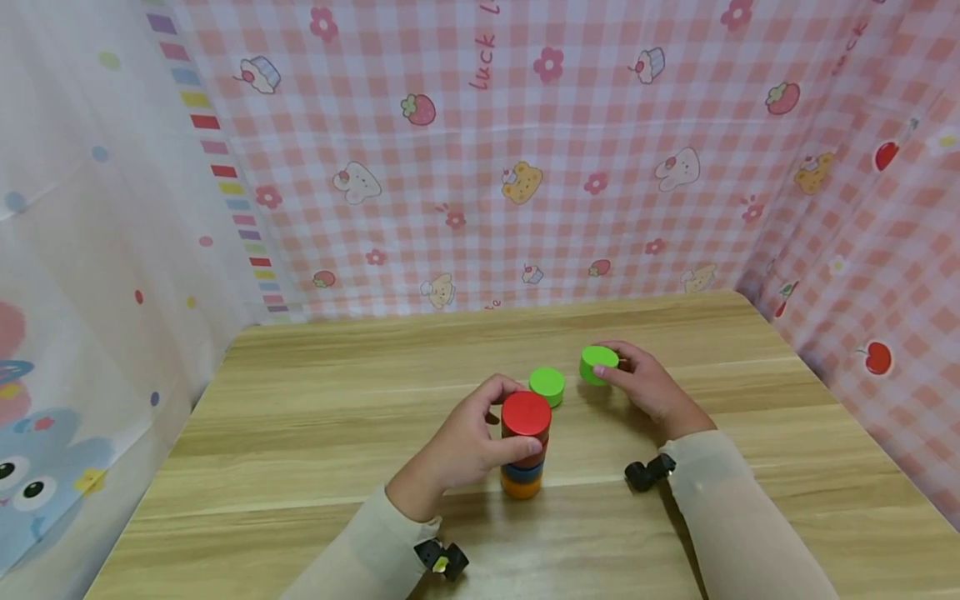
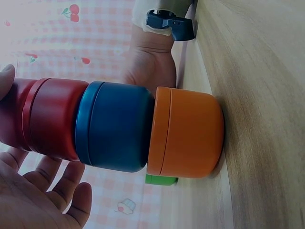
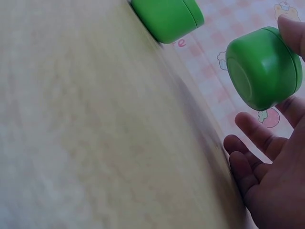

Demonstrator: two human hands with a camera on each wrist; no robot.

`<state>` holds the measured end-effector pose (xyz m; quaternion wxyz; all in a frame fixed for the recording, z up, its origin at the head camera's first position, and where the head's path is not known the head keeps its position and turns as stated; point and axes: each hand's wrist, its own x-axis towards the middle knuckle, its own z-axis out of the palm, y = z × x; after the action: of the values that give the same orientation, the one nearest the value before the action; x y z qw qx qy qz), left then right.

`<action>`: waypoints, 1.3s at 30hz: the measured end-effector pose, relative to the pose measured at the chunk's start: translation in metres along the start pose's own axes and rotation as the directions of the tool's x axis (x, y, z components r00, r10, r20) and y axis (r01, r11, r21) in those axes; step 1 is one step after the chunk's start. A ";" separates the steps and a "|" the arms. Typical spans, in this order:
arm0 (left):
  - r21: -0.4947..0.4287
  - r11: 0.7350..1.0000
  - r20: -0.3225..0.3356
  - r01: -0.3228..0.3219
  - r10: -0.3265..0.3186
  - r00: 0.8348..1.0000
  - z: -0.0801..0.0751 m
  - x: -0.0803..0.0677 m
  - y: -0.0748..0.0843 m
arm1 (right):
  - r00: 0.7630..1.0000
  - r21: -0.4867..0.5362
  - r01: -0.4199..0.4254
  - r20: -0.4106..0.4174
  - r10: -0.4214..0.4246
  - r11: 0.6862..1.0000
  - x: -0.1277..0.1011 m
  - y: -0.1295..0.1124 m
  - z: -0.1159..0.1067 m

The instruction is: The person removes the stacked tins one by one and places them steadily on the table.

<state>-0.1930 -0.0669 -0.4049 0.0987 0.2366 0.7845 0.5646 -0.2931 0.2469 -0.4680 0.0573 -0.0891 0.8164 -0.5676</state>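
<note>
A stack of round blocks stands on the wooden table (image 1: pixel 315 433): orange (image 1: pixel 521 487) at the bottom, blue (image 1: pixel 522 472) above it, then red ones with a red block (image 1: pixel 526 414) on top. My left hand (image 1: pixel 497 425) grips the red top of the stack between thumb and fingers. In the left wrist view the orange (image 2: pixel 186 138), blue (image 2: pixel 116 126) and red (image 2: pixel 52 119) blocks sit one on another. My right hand (image 1: pixel 618 367) pinches a green block (image 1: pixel 598 363) and holds it slightly off the table (image 3: pixel 264 67). A second green block (image 1: pixel 547 386) lies on the table between the hands.
Pink checked cloth (image 1: pixel 525 167) walls the table at the back and right, and a pale printed curtain (image 1: pixel 90 292) hangs at the left. The table's left half and front are bare wood. Small black cameras (image 1: pixel 648 472) sit on both wrists.
</note>
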 end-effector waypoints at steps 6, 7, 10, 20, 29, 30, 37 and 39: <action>-0.002 1.000 -0.002 0.012 -0.012 1.000 0.000 0.001 -0.002 | 1.000 -0.030 -0.001 0.014 0.002 1.000 0.000 0.001 0.000; -0.003 1.000 -0.002 0.013 -0.013 1.000 0.000 0.001 -0.002 | 1.000 -0.033 0.000 0.019 0.000 0.999 0.000 0.001 0.000; -0.006 1.000 -0.001 0.011 -0.011 1.000 0.000 0.001 -0.002 | 1.000 -0.029 -0.001 0.027 0.001 1.000 0.000 0.001 0.000; -0.010 1.000 0.000 0.006 -0.006 1.000 0.000 0.000 -0.003 | 0.999 -0.043 -0.012 0.052 0.014 0.999 0.000 0.002 0.002; -0.006 1.000 0.003 0.005 -0.005 1.000 0.000 0.001 -0.002 | 0.998 -0.076 -0.001 0.069 0.006 0.997 -0.001 0.000 0.003; -0.005 1.000 0.004 0.005 -0.005 1.000 0.000 0.001 -0.002 | 0.997 -0.077 -0.004 0.071 0.009 0.997 0.000 0.001 0.003; -0.007 1.000 0.006 -0.001 0.001 1.000 0.000 0.001 -0.001 | 0.997 -0.108 -0.027 0.075 0.035 0.994 0.000 0.002 0.005; -0.006 1.000 0.006 -0.001 0.002 1.000 0.000 0.001 -0.001 | 0.996 -0.114 -0.034 0.076 0.043 0.993 0.000 0.002 0.005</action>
<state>-0.1942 -0.0664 -0.4060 0.1013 0.2386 0.7824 0.5663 -0.2923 0.2431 -0.4718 0.0952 -0.0987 0.8459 -0.5155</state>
